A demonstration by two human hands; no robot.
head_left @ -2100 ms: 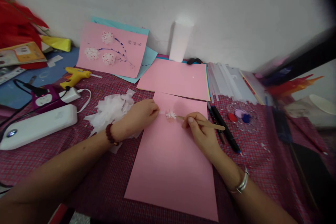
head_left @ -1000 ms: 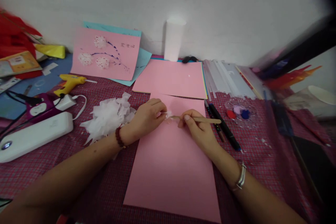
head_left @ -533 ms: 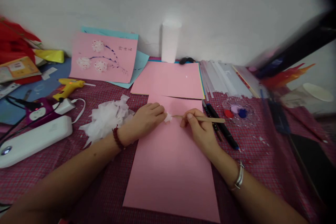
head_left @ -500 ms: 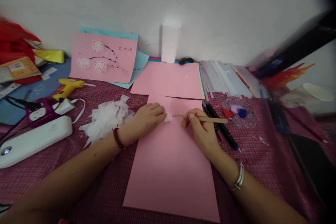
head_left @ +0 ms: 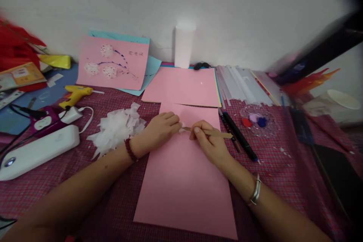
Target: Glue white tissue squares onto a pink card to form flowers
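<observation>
Pink paper [head_left: 184, 185] carries the white tissue piece [head_left: 182, 125] near its far edge. Your right hand [head_left: 211, 145], pinched shut around the wooden stick [head_left: 224, 134], has moved closer to your left hand [head_left: 157, 132], so both now crowd the tissue; your left fingers curl, their hold hidden.

The right hand [head_left: 212, 141] moved in toward the left hand [head_left: 160, 130], bringing the flat, pale wooden stick [head_left: 218, 133] closer. The left hand's fingers came up to the small white tissue-paper tuft [head_left: 183, 125], which became partly hidden.
</observation>
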